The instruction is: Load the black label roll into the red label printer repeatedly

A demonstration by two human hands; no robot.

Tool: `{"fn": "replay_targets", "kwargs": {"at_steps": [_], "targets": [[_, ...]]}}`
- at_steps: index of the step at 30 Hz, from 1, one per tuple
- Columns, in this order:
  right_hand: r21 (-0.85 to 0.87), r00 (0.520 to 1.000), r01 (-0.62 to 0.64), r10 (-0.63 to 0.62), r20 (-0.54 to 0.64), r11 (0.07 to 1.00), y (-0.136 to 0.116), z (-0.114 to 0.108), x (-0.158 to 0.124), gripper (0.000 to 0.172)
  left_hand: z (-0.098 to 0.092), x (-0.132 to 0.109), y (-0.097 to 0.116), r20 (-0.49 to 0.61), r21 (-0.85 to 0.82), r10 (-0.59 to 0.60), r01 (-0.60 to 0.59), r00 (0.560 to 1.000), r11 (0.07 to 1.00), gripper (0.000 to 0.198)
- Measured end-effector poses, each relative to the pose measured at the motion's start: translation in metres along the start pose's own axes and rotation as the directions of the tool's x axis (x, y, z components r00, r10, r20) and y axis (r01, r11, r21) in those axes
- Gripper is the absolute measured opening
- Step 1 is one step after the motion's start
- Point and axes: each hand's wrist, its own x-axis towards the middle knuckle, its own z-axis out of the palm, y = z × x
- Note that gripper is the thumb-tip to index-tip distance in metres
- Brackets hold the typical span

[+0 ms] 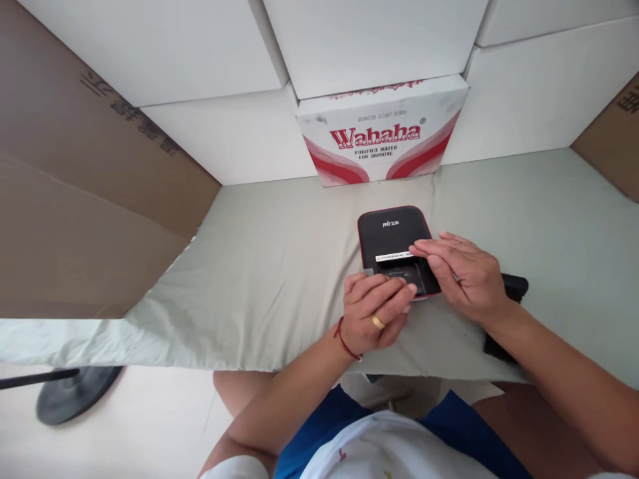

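Observation:
A flat black device (pixel 394 234) with rounded corners and a thin red rim lies on the cloth, white lettering near its far end. Across its middle runs a white warning label (pixel 392 257), and below that is a dark recess with a glossy, clear surface. My left hand (pixel 375 309), wearing a gold ring and a red cord bracelet, is curled closed over the device's near left corner. A small translucent piece (pixel 368 271) shows beside its fingers; what they pinch is hidden. My right hand (pixel 464 273) lies over the right edge, fingers stretched out and fingertips near the label.
Partly behind my right wrist lies a black object (pixel 514 286). A white and red Wahaha water carton (pixel 379 143) stands beyond the device, against white boxes (pixel 224 140). Brown cardboard boxes (pixel 74 199) flank the cloth-covered table (pixel 259 266). A round black base (pixel 80 394) stands on the floor.

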Motion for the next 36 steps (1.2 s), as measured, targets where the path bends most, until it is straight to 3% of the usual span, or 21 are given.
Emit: {"fn": "replay_targets", "kwargs": {"at_steps": [3, 6, 8, 13, 17, 20, 28, 31, 36], "targets": [[0.038, 1.0, -0.001, 0.002, -0.03, 0.999, -0.002, 0.002, 0.0, 0.031, -0.004, -0.003, -0.008, -0.053, -0.156, -0.25, 0.239, 0.967, 0.958, 0.052], [0.061, 0.998, -0.011, 0.014, -0.057, 0.998, -0.004, 0.004, -0.001, 0.032, -0.005, -0.005, -0.017, -0.04, -0.34, -0.509, 0.468, 0.86, 0.816, 0.045], [0.07, 0.998, -0.035, 0.038, -0.053, 0.997, -0.004, 0.006, -0.002, 0.033, -0.004, -0.005, -0.021, -0.033, -0.384, -0.576, 0.522, 0.816, 0.762, 0.04], [0.125, 0.998, -0.051, 0.056, -0.039, 0.991, 0.001, 0.004, -0.003, 0.032, -0.001, -0.007, -0.025, 0.025, -0.408, -0.613, 0.568, 0.79, 0.715, 0.03], [0.17, 0.989, 0.147, -0.145, -0.025, 0.974, 0.007, 0.0, -0.008, 0.031, -0.001, -0.01, -0.025, 0.096, -0.555, -0.645, 0.579, 0.758, 0.598, 0.041], [0.223, 0.959, 0.282, -0.272, -0.075, 0.933, 0.006, 0.0, -0.014, 0.027, -0.002, -0.004, -0.028, 0.136, -0.659, -0.698, 0.59, 0.703, 0.466, 0.053], [0.216, 0.94, 0.33, -0.3, -0.161, 0.919, 0.001, -0.001, -0.014, 0.027, 0.004, 0.019, -0.055, 0.468, -0.721, -0.665, 0.687, 0.582, 0.094, 0.105], [0.187, 0.932, 0.352, -0.325, -0.16, 0.917, 0.001, -0.004, -0.015, 0.023, 0.005, 0.015, -0.061, 0.541, -0.724, -0.625, 0.69, 0.563, -0.004, 0.118], [0.086, 0.918, 0.368, -0.347, -0.19, 0.926, -0.004, -0.006, -0.017, 0.019, 0.004, 0.007, -0.061, 0.583, -0.73, -0.595, 0.678, 0.553, -0.086, 0.127]]}}
